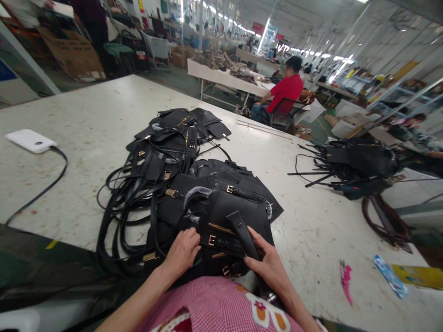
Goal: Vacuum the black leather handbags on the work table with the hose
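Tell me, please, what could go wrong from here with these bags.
The black, flat-nosed handheld tool in the right hand might scuff the smooth black bag below it. The long, looping black straps could snag when a bag is lifted. The pile of bags reaches the near edge of the white table, so something may slip off.

Black bags (238, 203), gold buckles (212, 240), black handheld tool (245, 237), pink-checked garment (207, 302), whitish tabletop (97, 108)

Left hand (185, 246) curled, right hand (266, 258) gripping, forearms (149, 291) extended.
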`<control>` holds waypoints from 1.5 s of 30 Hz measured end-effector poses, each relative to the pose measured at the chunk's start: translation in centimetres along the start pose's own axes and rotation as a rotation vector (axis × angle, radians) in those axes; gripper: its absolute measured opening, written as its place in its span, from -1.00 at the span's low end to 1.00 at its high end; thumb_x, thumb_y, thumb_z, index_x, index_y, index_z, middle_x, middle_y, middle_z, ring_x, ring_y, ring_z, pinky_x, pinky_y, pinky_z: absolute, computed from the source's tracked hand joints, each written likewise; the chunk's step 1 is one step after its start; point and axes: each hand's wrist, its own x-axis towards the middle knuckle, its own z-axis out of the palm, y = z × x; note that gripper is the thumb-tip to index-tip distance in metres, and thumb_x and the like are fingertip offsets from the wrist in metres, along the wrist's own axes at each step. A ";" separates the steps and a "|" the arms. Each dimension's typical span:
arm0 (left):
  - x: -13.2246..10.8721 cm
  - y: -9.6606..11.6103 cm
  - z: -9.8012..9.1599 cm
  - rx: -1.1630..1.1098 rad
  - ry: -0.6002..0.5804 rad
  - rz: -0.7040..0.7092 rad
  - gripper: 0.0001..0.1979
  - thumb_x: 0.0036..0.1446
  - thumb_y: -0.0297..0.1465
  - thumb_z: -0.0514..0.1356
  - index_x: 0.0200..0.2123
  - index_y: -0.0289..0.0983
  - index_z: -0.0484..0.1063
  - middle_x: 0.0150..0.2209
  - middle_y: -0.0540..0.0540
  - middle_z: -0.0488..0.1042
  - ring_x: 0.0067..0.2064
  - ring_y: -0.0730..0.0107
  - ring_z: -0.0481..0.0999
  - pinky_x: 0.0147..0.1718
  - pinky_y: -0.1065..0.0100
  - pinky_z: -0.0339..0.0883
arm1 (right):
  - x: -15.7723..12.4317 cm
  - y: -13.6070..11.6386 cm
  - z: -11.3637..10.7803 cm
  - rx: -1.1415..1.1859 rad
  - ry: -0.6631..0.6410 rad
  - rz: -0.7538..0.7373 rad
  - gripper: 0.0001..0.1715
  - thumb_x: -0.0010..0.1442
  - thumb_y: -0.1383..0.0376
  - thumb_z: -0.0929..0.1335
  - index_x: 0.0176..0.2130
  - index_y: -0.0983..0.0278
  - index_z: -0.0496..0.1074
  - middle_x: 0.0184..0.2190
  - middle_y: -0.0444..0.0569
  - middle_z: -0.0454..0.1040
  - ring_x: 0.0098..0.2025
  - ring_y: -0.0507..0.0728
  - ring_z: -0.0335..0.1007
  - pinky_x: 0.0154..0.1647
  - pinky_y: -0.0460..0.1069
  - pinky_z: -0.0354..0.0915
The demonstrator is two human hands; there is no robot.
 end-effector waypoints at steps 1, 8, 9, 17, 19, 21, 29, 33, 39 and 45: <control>-0.6 -0.4 -0.2 -0.091 0.033 -0.055 -0.89 0.05 -0.42 0.03 -0.51 -0.25 0.25 -0.40 -0.04 0.32 -0.32 0.34 0.33 -0.30 0.29 0.21 | -0.1 -0.1 -0.1 -0.025 -0.004 -0.001 -0.21 -0.11 0.44 0.32 0.14 0.20 0.15 0.02 -0.09 0.35 0.05 0.19 0.24 0.10 0.09 0.14; -3.1 -2.7 -0.4 -1.073 0.216 -0.697 -0.69 -0.08 -0.28 0.10 -0.24 -0.30 0.27 -0.33 -0.11 0.46 -0.26 0.26 0.49 -0.28 0.25 0.36 | -0.3 -0.3 1.1 -0.265 -0.206 0.010 -0.16 -0.17 0.45 0.31 0.13 0.13 0.16 -0.15 -0.15 0.47 -0.29 0.12 0.40 -0.27 -0.01 0.32; -3.1 -2.8 -0.4 -1.164 0.231 -0.750 -0.64 -0.12 -0.29 0.12 -0.20 -0.32 0.26 -0.32 -0.14 0.47 -0.26 0.25 0.49 -0.27 0.23 0.38 | -0.2 -0.3 1.5 -0.279 -0.244 0.011 -0.16 -0.17 0.45 0.31 0.13 0.14 0.17 -0.17 -0.15 0.48 -0.30 0.12 0.40 -0.27 -0.01 0.32; -2.7 -2.6 0.5 -1.311 0.285 -0.810 -0.58 -0.19 -0.37 0.18 -0.17 -0.32 0.26 -0.29 -0.19 0.49 -0.24 0.21 0.51 -0.24 0.20 0.38 | 2.6 -0.6 5.2 -0.381 -0.369 -0.090 -0.14 -0.22 0.40 0.35 0.12 0.17 0.19 0.03 -0.07 0.35 0.00 0.22 0.29 0.01 0.07 0.20; -2.9 -2.2 0.5 -1.376 0.309 -0.823 -0.57 -0.20 -0.39 0.20 -0.17 -0.30 0.25 -0.27 -0.18 0.49 -0.22 0.23 0.51 -0.22 0.21 0.38 | 3.4 -1.4 6.5 -0.413 -0.425 -0.146 -0.14 -0.21 0.41 0.35 0.12 0.14 0.18 0.01 -0.08 0.38 -0.03 0.20 0.33 -0.02 0.03 0.22; -3.3 -1.8 0.6 -1.423 0.352 -0.839 -0.56 -0.22 -0.40 0.21 -0.17 -0.29 0.23 -0.27 -0.16 0.50 -0.22 0.25 0.51 -0.21 0.22 0.38 | 4.0 -2.3 7.8 -0.462 -0.469 -0.174 -0.15 -0.20 0.41 0.35 0.11 0.10 0.19 -0.03 -0.11 0.42 -0.08 0.19 0.37 -0.07 0.00 0.24; -5.8 -1.3 -0.8 -0.862 0.305 -0.602 -0.70 -0.04 -0.23 0.13 -0.21 -0.23 0.31 -0.25 -0.13 0.49 -0.17 0.18 0.48 -0.12 0.15 0.35 | 4.0 -4.6 7.3 -0.313 -0.282 -0.200 -0.17 -0.18 0.41 0.35 0.12 0.12 0.19 -0.12 -0.16 0.46 -0.20 0.14 0.40 -0.15 -0.02 0.29; -1.4 0.3 -1.5 -0.339 0.321 -0.095 -0.62 0.11 -0.36 0.00 0.03 -0.20 0.24 0.12 -0.16 0.24 0.16 0.18 0.17 0.11 0.08 0.09 | 5.6 -4.8 4.0 -0.159 -0.031 -0.152 -0.22 -0.11 0.40 0.34 0.13 0.16 0.18 -0.12 -0.14 0.44 -0.19 0.14 0.38 -0.15 0.00 0.31; 5.2 1.4 3.7 0.206 0.262 0.115 -0.35 0.01 -0.40 0.10 0.19 -0.17 0.00 0.27 -0.19 -0.08 0.27 -0.03 -0.21 0.14 -0.15 -0.15 | 12.9 -5.4 2.3 -0.236 -0.147 -0.071 -0.25 -0.13 0.35 0.36 0.10 0.16 0.22 -0.46 -0.21 0.46 -0.61 0.02 0.30 -0.59 -0.09 0.30; 5.4 0.7 5.2 0.316 0.268 0.092 -0.31 0.00 -0.35 0.11 0.21 -0.13 -0.07 0.27 -0.20 -0.12 0.27 -0.03 -0.25 0.14 -0.13 -0.18 | 20.0 -7.7 4.8 -0.360 -0.166 -0.055 -0.53 -0.18 0.37 0.37 -0.17 0.23 0.45 -0.59 -0.23 0.40 -0.63 0.00 0.28 -0.62 -0.13 0.23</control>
